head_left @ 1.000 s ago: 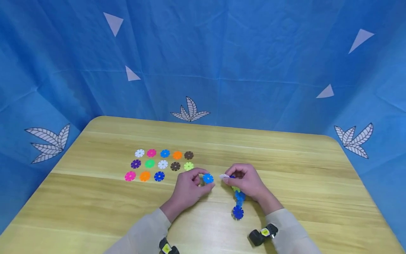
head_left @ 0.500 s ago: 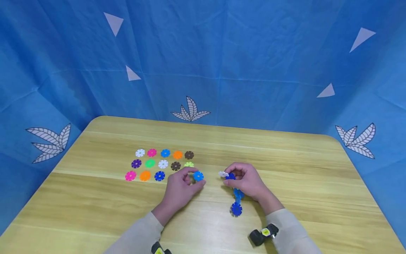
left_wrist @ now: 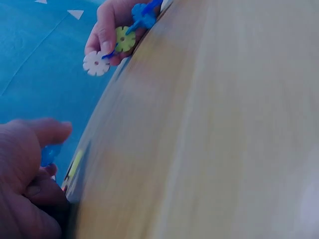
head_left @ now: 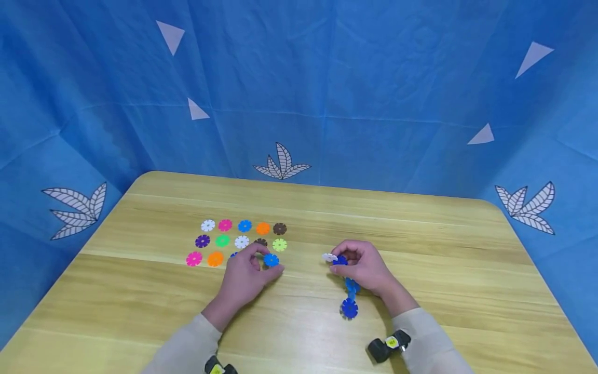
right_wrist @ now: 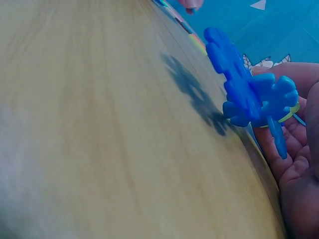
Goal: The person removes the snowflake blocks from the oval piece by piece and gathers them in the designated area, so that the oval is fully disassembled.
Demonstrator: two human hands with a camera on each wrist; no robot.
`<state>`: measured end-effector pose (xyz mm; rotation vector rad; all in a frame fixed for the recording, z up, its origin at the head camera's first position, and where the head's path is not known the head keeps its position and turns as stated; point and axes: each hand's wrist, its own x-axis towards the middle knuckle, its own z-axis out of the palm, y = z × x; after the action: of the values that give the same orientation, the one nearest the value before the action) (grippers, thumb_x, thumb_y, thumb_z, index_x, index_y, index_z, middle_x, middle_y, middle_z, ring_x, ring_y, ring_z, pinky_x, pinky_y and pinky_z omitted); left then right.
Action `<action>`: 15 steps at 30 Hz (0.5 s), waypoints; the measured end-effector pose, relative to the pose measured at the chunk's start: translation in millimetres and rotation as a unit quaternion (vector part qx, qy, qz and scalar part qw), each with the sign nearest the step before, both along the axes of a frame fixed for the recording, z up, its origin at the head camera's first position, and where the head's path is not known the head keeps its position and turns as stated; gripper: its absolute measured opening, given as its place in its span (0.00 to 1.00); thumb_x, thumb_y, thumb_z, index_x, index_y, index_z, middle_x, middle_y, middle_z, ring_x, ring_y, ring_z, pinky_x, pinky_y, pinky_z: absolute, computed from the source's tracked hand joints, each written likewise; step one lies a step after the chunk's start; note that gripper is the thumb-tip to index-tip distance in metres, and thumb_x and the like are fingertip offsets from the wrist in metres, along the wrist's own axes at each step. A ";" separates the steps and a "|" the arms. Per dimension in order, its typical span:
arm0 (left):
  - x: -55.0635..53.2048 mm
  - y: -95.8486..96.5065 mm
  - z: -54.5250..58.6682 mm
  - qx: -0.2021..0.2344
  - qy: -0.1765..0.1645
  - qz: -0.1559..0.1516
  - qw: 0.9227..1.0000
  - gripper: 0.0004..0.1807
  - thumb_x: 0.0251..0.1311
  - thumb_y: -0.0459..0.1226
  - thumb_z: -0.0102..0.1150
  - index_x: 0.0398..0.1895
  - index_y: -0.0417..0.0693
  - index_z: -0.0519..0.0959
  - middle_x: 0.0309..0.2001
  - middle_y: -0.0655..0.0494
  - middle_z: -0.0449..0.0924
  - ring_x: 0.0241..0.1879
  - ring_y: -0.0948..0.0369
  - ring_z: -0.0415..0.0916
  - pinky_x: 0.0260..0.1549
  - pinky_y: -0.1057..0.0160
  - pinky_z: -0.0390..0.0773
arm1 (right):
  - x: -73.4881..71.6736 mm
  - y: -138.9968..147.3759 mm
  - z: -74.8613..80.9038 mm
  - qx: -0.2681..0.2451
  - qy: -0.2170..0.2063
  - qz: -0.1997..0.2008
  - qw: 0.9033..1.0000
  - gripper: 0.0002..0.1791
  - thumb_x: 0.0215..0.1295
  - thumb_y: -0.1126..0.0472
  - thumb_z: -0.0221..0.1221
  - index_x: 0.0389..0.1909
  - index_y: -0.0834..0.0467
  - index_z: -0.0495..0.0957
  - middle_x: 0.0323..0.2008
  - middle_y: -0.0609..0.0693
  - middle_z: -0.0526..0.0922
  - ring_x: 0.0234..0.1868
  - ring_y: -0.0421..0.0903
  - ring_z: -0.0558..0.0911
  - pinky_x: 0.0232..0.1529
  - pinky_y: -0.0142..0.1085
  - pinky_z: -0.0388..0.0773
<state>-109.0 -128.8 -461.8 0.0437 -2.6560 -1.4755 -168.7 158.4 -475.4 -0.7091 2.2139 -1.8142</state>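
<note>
Between thumb and forefinger, my left hand (head_left: pixel 243 275) pinches a light blue snowflake disc (head_left: pixel 271 260), just in front of the rows of loose discs. My right hand (head_left: pixel 363 266) pinches a chain of interlocked notched discs. A white disc (head_left: pixel 329 257) sticks out at the chain's left end, beside a dark blue one (head_left: pixel 341 261). The left wrist view also shows a yellow-green disc (left_wrist: pixel 125 40) in the chain. Lower down hang blue discs, ending in a dark blue disc (head_left: pixel 349 308) over the table. My right fingers hide part of the chain.
Several loose discs lie in three rows at the left of the wooden table (head_left: pixel 444 249), among them a pink disc (head_left: pixel 194 258), a green disc (head_left: pixel 222 240) and a brown disc (head_left: pixel 280 228). A blue patterned curtain (head_left: pixel 374 104) stands behind the table.
My left hand has moved left with the light blue disc, away from the chain and over to the loose discs. The right hand stays nearly in place; its chain has tilted slightly.
</note>
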 end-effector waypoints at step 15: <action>-1.3 -30.4 6.0 -0.044 -0.065 0.024 0.997 0.22 0.47 0.38 0.79 0.46 0.45 0.84 0.17 0.57 0.65 0.17 0.61 0.60 0.16 0.65 0.59 | 0.9 -0.7 0.9 0.008 -0.001 -0.005 1.000 0.09 0.56 0.71 0.71 0.37 0.63 0.83 0.32 0.57 0.82 0.25 0.44 0.75 0.27 0.33 0.76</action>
<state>-110.3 -159.1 -455.7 0.2024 -2.7974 -1.3839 -167.8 157.7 -474.5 -0.6938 2.2337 -1.7986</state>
